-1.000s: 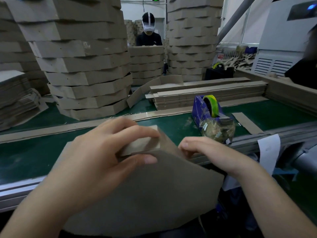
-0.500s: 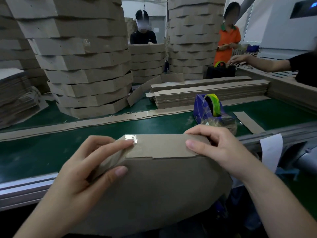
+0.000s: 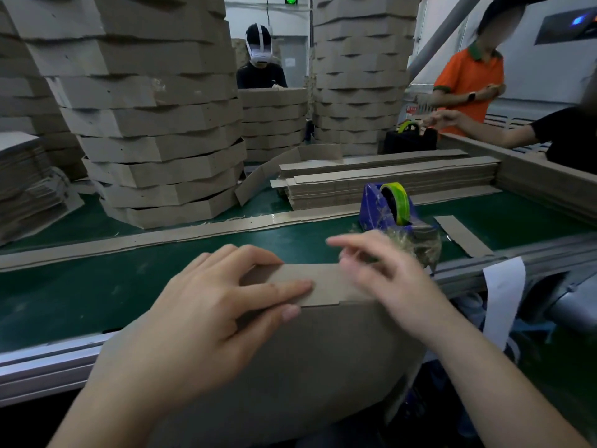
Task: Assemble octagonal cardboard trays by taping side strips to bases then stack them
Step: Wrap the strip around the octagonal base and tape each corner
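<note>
The left hand (image 3: 226, 302) holds the side strip (image 3: 326, 281) against the base (image 3: 290, 367). Its forefinger lies flat along the strip's face, its thumb presses just under the fold, and its other fingers curl over the strip's top edge. The right hand (image 3: 387, 279) is blurred, with its fingers spread loosely over the strip's right end (no grip shows).

The strip stands upright along the far edge of the base. The base is a broad sheet of cardboard that tilts down toward the person and hangs off the near rail of the table (image 3: 97, 286).

Just beyond the right hand, a blue tape dispenser (image 3: 371, 208) with a yellow-green roll sits on the green table top. A short cardboard piece (image 3: 462, 234) lies flat beside it. A long strip (image 3: 145, 240) runs across the table behind both hands.

Farther back is a low pile of strips (image 3: 387, 182), with a tall stack of trays (image 3: 155, 124) to its left and more stacks behind. A person in a headset (image 3: 261, 59) stands between the stacks, and another in an orange shirt (image 3: 468, 76) stands at the right.
</note>
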